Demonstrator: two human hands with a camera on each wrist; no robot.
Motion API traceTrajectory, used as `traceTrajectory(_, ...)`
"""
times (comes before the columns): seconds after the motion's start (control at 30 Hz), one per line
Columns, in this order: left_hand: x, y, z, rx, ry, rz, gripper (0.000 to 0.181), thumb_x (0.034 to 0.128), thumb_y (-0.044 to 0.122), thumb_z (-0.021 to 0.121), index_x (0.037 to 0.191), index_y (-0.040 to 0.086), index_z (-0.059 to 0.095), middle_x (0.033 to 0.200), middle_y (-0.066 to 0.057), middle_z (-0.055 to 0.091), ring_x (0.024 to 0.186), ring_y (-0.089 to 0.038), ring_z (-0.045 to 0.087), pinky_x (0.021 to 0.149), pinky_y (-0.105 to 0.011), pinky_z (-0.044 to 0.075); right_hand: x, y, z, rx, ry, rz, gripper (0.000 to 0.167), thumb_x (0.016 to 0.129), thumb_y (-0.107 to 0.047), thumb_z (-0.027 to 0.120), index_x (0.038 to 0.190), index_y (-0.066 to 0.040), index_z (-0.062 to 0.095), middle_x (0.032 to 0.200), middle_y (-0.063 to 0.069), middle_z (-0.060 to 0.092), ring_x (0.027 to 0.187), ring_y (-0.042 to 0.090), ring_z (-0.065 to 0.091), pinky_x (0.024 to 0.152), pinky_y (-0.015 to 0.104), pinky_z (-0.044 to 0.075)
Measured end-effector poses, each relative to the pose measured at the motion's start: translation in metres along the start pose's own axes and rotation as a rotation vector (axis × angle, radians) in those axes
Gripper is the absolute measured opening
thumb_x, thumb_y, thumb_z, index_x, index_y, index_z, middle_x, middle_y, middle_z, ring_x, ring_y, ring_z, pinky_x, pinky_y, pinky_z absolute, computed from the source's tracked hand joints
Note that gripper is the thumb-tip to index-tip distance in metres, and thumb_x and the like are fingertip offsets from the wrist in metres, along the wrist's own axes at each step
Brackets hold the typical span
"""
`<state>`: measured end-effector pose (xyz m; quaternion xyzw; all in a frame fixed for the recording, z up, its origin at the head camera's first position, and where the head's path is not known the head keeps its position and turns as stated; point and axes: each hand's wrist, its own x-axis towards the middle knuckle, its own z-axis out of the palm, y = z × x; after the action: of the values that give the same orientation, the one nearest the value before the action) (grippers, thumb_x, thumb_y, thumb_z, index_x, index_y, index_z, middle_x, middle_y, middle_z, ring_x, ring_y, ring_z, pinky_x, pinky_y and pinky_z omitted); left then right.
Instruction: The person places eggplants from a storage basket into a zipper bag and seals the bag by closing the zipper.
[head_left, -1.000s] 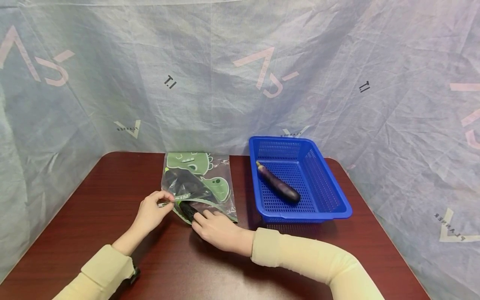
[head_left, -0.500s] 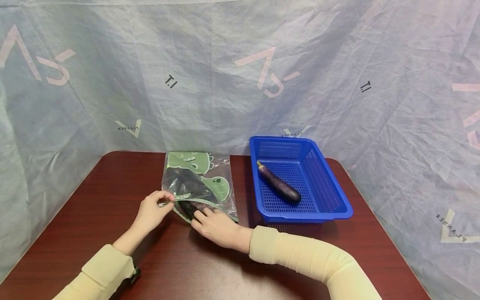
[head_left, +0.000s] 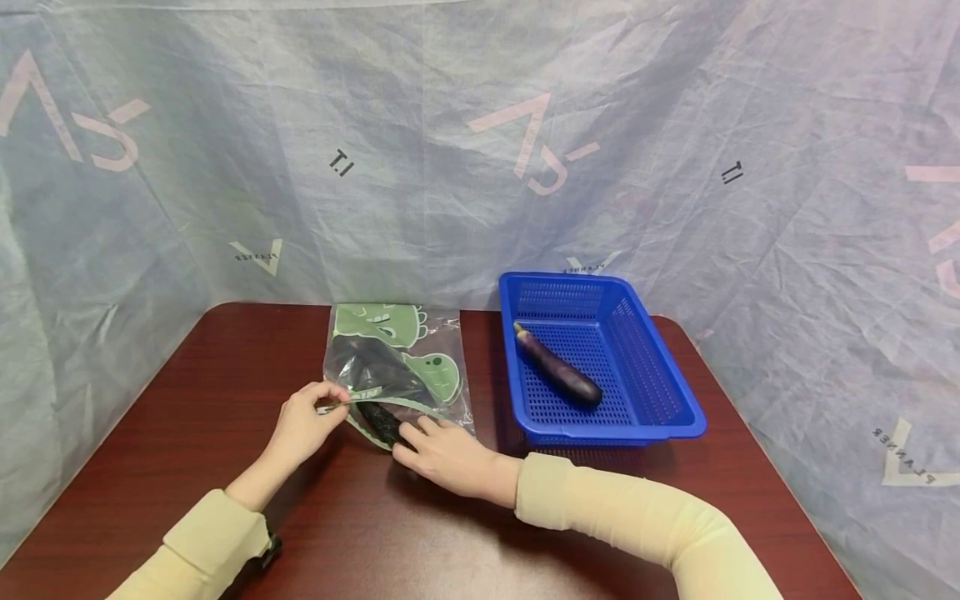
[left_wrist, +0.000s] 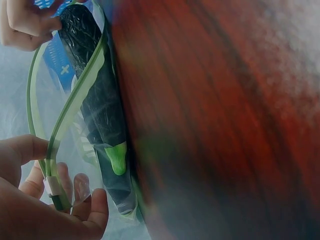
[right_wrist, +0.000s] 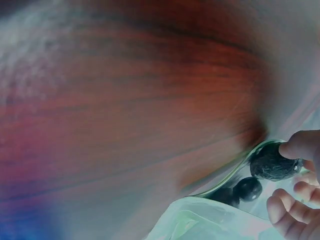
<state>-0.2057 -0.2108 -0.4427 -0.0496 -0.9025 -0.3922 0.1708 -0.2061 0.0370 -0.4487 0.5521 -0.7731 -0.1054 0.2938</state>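
My left hand (head_left: 309, 419) pinches the rim of a clear zip bag (head_left: 461, 367) with green cartoon prints. A small white zip slider (left_wrist: 51, 186) sits by its fingers in the left wrist view. The bag's mouth gapes, and a dark, bumpy cucumber (head_left: 378, 421) with a bright green stem end lies mostly inside it. My right hand (head_left: 444, 454) holds the cucumber's near end at the mouth, thumb on top in the right wrist view. Other dark rounded ends (right_wrist: 247, 189) show deeper in the bag; their kind is unclear.
A blue perforated basket (head_left: 667, 367) stands right of the bag, with a purple eggplant (head_left: 558, 371) lying in it. Both rest on a dark red wooden table (head_left: 217, 383). A grey printed sheet (head_left: 420, 125) hangs behind and along the sides.
The cucumber has slid a little farther into the bag, its green stem end passing under the film. My right hand has shifted slightly right, baring more of its near end. My left hand stays put.
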Motion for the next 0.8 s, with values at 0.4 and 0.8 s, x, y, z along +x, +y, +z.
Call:
traceTrajectory(0.4,0.0,0.001,0.0,0.013,0.017,0.023,0.01,0.0748,0.002,0.069,0.079,0.011,0.066,0.084,-0.003,0.063,0.081,-0.018,0.06,0.073,-0.04,0.048,0.005,-0.002,0.002,0.03,0.019,-0.012,0.014,0.086,-0.027,0.058,0.093,-0.017,0.052,0.097,-0.002,0.052,0.082,0.017,0.053,0.058,0.026,0.044)
traceTrajectory(0.8,0.0,0.002,-0.002,0.001,-0.012,0.007,0.01,0.0774,0.002,0.068,0.081,0.011,0.066,0.086,-0.004,0.063,0.083,-0.021,0.061,0.074,-0.033,0.049,0.019,0.001,0.005,-0.007,0.019,-0.016,0.007,0.09,-0.02,0.05,0.093,-0.015,0.054,0.098,0.0,0.053,0.086,0.018,0.055,0.068,0.027,0.048)
